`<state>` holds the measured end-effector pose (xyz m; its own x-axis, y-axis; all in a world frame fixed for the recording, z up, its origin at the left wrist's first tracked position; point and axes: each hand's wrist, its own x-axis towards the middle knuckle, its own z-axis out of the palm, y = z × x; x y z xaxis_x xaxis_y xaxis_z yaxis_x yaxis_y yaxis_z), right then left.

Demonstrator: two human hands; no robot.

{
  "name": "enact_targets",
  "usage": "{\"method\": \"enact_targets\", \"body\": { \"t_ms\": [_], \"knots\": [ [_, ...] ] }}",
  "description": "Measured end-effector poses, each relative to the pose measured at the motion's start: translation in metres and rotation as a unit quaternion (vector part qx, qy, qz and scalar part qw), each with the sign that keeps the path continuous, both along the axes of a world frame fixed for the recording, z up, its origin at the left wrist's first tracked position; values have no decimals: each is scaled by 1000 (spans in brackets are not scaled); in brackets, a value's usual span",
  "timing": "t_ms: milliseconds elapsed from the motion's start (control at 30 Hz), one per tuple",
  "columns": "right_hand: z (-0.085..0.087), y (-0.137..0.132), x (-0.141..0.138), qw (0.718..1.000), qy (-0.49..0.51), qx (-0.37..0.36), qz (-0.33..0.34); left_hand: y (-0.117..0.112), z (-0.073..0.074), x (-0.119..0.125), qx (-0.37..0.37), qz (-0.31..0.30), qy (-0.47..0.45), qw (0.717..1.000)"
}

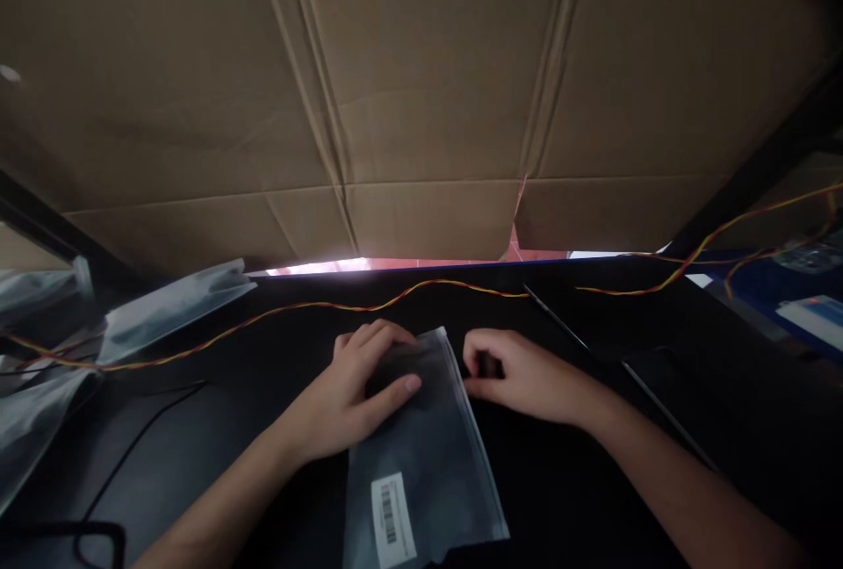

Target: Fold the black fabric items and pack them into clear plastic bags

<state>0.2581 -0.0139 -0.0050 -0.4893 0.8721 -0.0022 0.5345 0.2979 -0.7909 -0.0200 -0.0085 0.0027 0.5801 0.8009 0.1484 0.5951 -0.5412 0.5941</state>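
Observation:
A grey translucent zip bag (428, 464) with a white barcode label (393, 519) lies on the black table (580, 481) in front of me. My left hand (356, 389) rests on the bag's upper left part, fingers curled over a dark bulge inside it and thumb stretched across the plastic. My right hand (520, 376) sits just right of the bag's top corner, fingers curled round a small dark thing that I cannot make out. The two hands are a short gap apart.
A big cardboard sheet (421, 95) stands close behind the table. A twisted red-yellow wire (369, 304) runs across the table from left to right. More clear plastic bags (164, 306) lie at the left. A thin black rod (559, 323) lies right of my hands. A black cable (141, 437) curls at the lower left.

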Motion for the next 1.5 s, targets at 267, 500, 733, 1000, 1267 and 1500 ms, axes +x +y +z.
{"method": "enact_targets", "body": {
  "t_ms": [267,500,733,1000,1267,1500],
  "knots": [
    [-21,-1,-19,980,74,-176,-54,0,-7,11,-63,6,-75,995],
    [-17,-12,-34,965,157,-204,-40,-7,2,16,-102,-10,-35,994],
    [-8,-18,-36,955,153,-253,-7,-2,2,13,-90,26,-80,992],
    [6,-30,-32,883,54,-440,156,31,2,-25,60,159,-16,985],
    [3,-9,-17,964,79,-242,72,-38,7,-7,227,143,175,947],
    [-5,-3,-11,993,74,-93,-9,-107,-42,-76,237,83,282,926]
  ]
}}
